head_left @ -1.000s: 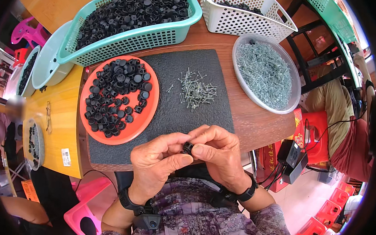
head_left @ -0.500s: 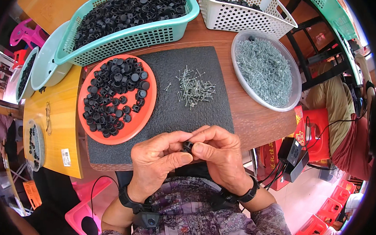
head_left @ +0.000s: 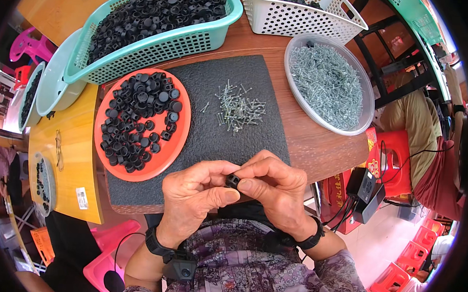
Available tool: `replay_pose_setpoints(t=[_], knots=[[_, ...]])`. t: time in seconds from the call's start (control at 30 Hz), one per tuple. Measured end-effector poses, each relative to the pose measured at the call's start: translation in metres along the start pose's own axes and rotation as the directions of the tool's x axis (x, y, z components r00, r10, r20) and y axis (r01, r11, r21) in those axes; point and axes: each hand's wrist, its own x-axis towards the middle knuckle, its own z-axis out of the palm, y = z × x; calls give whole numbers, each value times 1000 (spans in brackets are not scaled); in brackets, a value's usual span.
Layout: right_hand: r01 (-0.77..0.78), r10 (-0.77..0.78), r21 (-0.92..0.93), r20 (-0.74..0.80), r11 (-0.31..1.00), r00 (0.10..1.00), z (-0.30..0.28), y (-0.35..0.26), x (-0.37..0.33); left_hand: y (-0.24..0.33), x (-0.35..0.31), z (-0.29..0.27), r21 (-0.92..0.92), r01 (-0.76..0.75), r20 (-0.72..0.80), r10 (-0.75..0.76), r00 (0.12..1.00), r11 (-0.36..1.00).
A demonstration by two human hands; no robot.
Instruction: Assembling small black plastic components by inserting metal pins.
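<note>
Close to the table's near edge, a small black plastic part (head_left: 232, 181) is pinched between the fingertips of my left hand (head_left: 197, 191) and my right hand (head_left: 274, 188). Both hands are closed on it, thumbs toward me. Ahead of them lies a dark grey foam mat (head_left: 216, 76) with a loose pile of silver screws (head_left: 239, 108). Left of the pile, an orange-red plate (head_left: 171, 152) carries many black round caps (head_left: 141, 96). Whether a screw is also in my fingers I cannot tell.
A teal basket (head_left: 159, 49) full of black parts stands at the back left, a white basket (head_left: 298, 22) at the back. To the right sits a round clear tub (head_left: 370, 113) heaped with screws. Red stools (head_left: 397, 154) and dark power boxes (head_left: 366, 192) are beyond the table's right edge.
My hands stay together around the black part with only slight finger movement. The whole view has shifted a little.
</note>
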Motion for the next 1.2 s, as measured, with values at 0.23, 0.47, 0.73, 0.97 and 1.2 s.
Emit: replay_pose_setpoints(t=[0.23,0.47,0.73,0.97,1.2], knots=[[38,-34,-89,47,995,998,-4,0,5,0,4,-5,103,-38,34,35,999,994],[-175,167,243,56,954,984,-2,1,5,0,4,-3,71,14,17,-15,1000,997],[92,-85,-130,63,987,994,-4,0,6,3,4,-1,56,40,5,-41,999,998],[468,-434,-445,183,764,882,-3,-9,10,-8,0,2,187,-122,-6,126,992,975],[445,-434,-482,142,755,890,2,-10,2,-12,-4,-4,204,-119,41,113,993,972]])
